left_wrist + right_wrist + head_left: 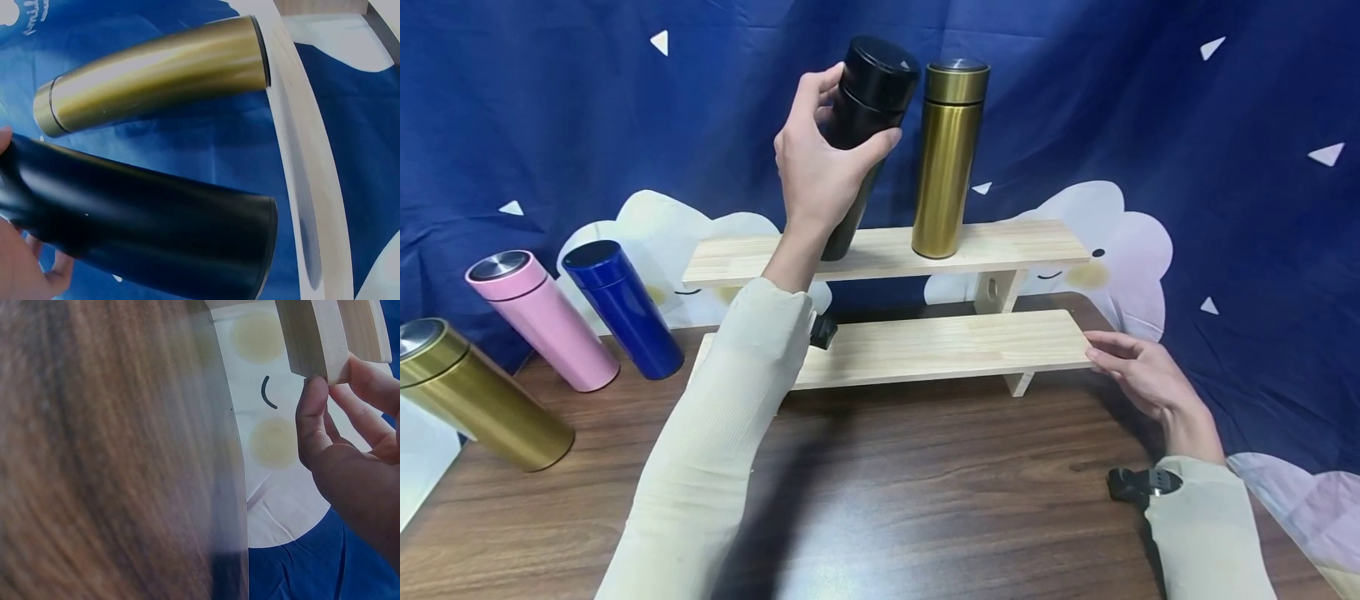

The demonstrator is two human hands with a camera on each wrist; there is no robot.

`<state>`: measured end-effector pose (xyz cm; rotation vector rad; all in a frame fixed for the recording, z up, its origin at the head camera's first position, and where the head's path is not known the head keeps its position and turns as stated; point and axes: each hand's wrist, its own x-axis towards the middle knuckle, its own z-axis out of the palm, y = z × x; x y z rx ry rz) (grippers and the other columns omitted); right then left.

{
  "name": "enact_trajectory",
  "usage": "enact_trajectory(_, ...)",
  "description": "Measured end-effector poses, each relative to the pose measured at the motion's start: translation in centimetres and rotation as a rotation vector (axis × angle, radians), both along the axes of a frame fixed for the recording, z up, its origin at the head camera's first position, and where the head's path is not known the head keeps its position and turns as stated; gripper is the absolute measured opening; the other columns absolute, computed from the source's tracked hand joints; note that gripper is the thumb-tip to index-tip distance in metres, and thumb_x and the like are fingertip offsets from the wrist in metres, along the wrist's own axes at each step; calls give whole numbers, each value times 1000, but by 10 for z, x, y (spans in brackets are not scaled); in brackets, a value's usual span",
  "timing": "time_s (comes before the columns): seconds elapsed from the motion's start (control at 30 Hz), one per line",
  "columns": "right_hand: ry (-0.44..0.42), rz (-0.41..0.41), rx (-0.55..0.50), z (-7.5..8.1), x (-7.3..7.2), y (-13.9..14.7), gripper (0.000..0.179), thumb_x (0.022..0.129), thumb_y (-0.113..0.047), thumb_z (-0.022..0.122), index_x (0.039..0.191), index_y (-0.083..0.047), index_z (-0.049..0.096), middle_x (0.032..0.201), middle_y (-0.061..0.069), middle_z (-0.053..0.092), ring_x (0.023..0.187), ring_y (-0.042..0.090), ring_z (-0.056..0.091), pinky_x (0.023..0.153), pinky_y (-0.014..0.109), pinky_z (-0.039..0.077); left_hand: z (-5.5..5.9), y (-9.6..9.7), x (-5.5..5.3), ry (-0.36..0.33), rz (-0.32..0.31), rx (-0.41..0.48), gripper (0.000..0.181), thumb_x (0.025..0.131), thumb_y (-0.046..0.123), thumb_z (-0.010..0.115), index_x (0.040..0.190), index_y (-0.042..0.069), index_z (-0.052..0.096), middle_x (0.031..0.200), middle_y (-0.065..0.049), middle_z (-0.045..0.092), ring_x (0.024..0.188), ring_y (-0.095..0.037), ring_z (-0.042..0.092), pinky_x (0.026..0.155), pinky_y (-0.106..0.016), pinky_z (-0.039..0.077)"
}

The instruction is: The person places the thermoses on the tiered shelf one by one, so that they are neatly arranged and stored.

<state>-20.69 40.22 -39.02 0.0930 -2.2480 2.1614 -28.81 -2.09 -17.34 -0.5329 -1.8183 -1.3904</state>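
The left hand (pixel 818 171) has a firm grip on a black bottle (pixel 857 121), thumb wrapped across one side and fingers round the other. It's a smooth matte cylinder with a broad lid, held tilted over the upper shelf (pixel 887 248); in the left wrist view a strip of blue shows between its base and the pale board. Just beside it a gold bottle (pixel 953 158) stands on that same shelf, its metallic body catching a long streak of light below a dark ring at the lid.

Over to the right hand (pixel 1153 379): thumb and fingers pinch the right end of the lower shelf (pixel 940 343), a flat plank of light, fine-grained wood with squared edges. Pale ribbed sleeves (pixel 722 433) cover both arms, with a black strap (pixel 1138 483) at the right wrist.

Further out, the tabletop (pixel 940 475) is dark brown with streaky wood grain and a soft shine. Away to the left stand three more cylinders: a glossy blue bottle (pixel 623 308), a pink bottle (pixel 546 321) with a silvery disc on top, and a second gold bottle (pixel 486 396) nearest the edge. Behind everything hangs wrinkled blue cloth (pixel 1247 200), printed with white triangles and puffy clouds.
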Motion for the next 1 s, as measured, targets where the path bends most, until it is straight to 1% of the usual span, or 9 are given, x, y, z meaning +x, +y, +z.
enact_trajectory(0.17,-5,-16,18,0,0,1,23,95,-1,68,107,-20,73,99,-11,72,91,0,66,81,13,50,2,6,-4,-61,-37,51,67,75,25,89,134,11,60,122,0,68,105,-13,61,90,-27,42)
enact_trajectory(0.33,-1,-14,10,0,2,0,24,95,0,67,107,-20,73,99,-10,72,91,0,66,81,13,50,5,12,-11,-128,-70,114,66,75,25,90,132,11,59,120,-1,70,104,-14,62,89,-27,42)
enact_trajectory(0.43,-3,-19,10,0,3,0,24,95,-1,68,107,-20,73,99,-10,72,91,0,66,81,13,50,6,14,-15,-175,-78,153,67,74,24,91,130,11,58,119,-2,70,104,-14,61,89,-25,42)
enact_trajectory(0.53,-10,-19,7,1,4,-2,23,95,-1,69,107,-20,74,99,-10,73,91,0,66,80,13,50,4,15,-20,-209,-70,179,66,73,24,92,129,11,58,118,-2,69,105,-14,60,89,-23,43)
enact_trajectory(0.63,-14,-22,5,1,3,-3,23,94,-1,69,106,-20,74,99,-10,73,91,0,66,81,13,50,3,15,-25,-222,-57,191,66,73,24,92,127,11,58,118,-3,69,105,-15,61,89,-22,44)
enact_trajectory(0.77,-10,-22,-4,1,1,-3,24,94,-1,68,105,-22,74,99,-10,73,90,0,66,81,13,50,4,17,-29,-234,-48,191,66,72,26,93,126,12,57,118,-1,68,103,-15,63,87,-23,46)
enact_trajectory(0.87,-10,-17,-14,1,2,-3,25,95,0,68,104,-22,74,100,-10,73,91,0,66,81,13,50,5,18,-30,-243,-50,195,67,72,26,93,127,13,57,118,-1,68,102,-15,63,86,-24,47)
enact_trajectory(1.0,-24,-19,-1,2,3,-2,24,95,-2,69,106,-22,74,99,-11,73,90,0,65,81,13,50,6,21,-31,-246,-51,211,67,72,25,93,127,12,56,119,-2,67,103,-16,63,86,-24,47)
